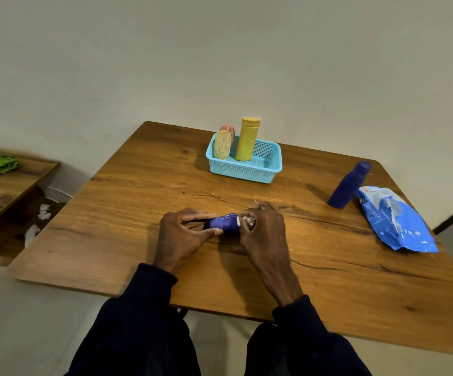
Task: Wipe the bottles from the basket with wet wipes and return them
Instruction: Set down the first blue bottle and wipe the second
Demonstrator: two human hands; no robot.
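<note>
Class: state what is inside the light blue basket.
In the basket: three upright bottles, a tall yellow bottle, a cream patterned bottle, and a pink bottle largely hidden behind it.

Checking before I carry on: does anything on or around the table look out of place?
Yes. White crumpled scraps, possibly used wipes, lie on the floor left of the table. Pale crumbs dot the wood in front of the basket. One dark blue bottle stands outside it, beside the wipes pack.

Wood-grain table (328,280) w/ matt finish, perforated plastic basket (249,172), glossy plastic wipes pack (399,226).
</note>
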